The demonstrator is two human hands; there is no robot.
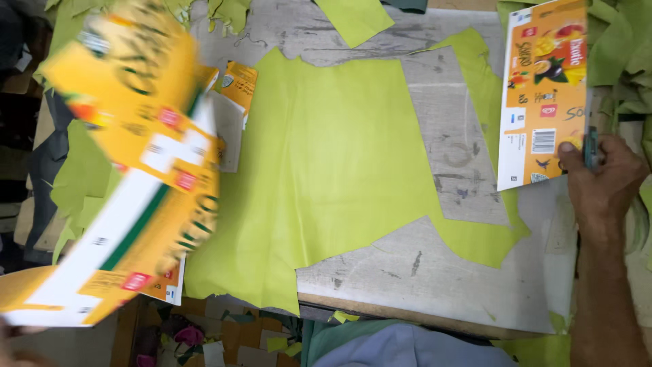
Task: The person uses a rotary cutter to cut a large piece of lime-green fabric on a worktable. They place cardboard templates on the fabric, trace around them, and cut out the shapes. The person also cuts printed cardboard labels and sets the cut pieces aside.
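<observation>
Right hand [601, 173] pinching flattened orange carton [543, 88], forearm extended — left hand unseen, green fabric [339, 163] beneath.

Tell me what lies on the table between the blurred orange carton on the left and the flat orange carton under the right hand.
In the head view, a large lime-green fabric sheet lies spread between the blurred carton and the flat carton under the right hand, with bare grey table beside it.
</observation>
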